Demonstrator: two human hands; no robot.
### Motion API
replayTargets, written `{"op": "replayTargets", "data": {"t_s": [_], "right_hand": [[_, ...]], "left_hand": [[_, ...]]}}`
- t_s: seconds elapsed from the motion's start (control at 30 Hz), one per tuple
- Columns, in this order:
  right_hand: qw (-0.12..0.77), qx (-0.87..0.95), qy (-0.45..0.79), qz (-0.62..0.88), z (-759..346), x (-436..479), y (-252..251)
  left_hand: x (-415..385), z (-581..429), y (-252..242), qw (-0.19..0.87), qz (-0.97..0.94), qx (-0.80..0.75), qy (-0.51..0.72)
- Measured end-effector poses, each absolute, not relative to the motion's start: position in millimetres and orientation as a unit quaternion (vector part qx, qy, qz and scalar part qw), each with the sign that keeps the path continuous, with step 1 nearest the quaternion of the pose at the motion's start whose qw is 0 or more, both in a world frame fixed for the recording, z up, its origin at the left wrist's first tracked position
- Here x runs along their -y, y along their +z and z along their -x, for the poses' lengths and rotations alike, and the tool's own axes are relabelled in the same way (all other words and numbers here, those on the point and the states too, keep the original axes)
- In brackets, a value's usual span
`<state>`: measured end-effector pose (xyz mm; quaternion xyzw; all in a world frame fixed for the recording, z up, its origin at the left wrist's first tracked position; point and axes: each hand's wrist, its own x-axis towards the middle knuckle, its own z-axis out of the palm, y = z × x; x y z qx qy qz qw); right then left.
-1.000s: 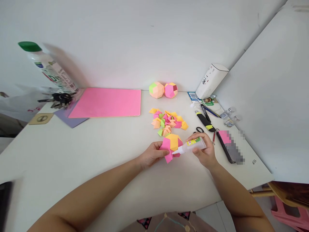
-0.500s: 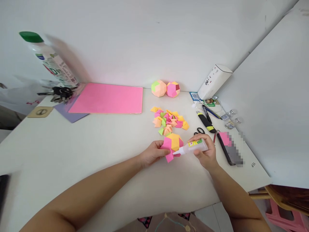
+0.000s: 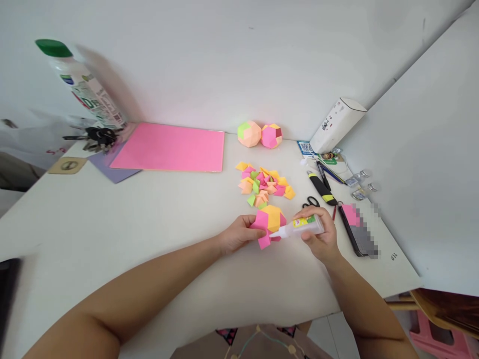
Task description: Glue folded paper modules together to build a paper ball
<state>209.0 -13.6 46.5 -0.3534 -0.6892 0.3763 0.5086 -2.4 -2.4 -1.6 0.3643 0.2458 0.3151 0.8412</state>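
Above the white table [image 3: 168, 209], head view: your left hand [image 3: 241, 235] is pinching the paper ball [image 3: 274, 217], thumb pressing by a pink flap [image 3: 264, 243]. Your right hand [image 3: 322, 239] is grasping the glue bottle [image 3: 304, 227], which is lying sideways with its nozzle [image 3: 276, 233] pointing at the pink paper; can't tell if they're touching. The ball is sitting between your hands.

Risks: if your right fingers are squeezing too hard, glue could be blobbing and soaking the paper. Your left thumb is staying close to the nozzle, so stray glue could be sticking skin to paper. Too tight a pinch could be creasing the flap; a nozzle poke could be denting it. Folded papers [image 3: 264, 184] are lying just beyond the ball, so a knuckle could be scattering them. Scissors [image 3: 311, 201] are resting just past your right hand; a careless swing could be knocking them.
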Motion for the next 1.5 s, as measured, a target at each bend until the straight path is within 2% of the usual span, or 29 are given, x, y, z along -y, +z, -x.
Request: {"op": "replayTargets", "data": {"t_s": [0.43,0.7,0.93,1.2,1.5], "right_hand": [[0.507,0.697,0.365,0.352,-207.5,15.4,47.9],[0.491,0.705,0.367,0.357,-208.8,15.4,47.8],[0.504,0.692,0.366,0.364,-207.3,15.4,45.1],[0.491,0.695,0.383,0.359,-208.1,15.3,47.3],[0.512,0.700,0.345,0.359,-205.0,17.9,46.4]], "left_hand": [[2.5,2.5,2.9,0.842,-0.364,-0.243,0.316],[3.8,1.2,3.1,0.821,-0.364,-0.301,0.322],[3.4,3.2,3.5,0.841,-0.365,-0.244,0.314],[3.3,1.9,1.2,0.833,-0.350,-0.283,0.323],[2.4,3.7,1.2,0.843,-0.368,-0.254,0.299]]}}
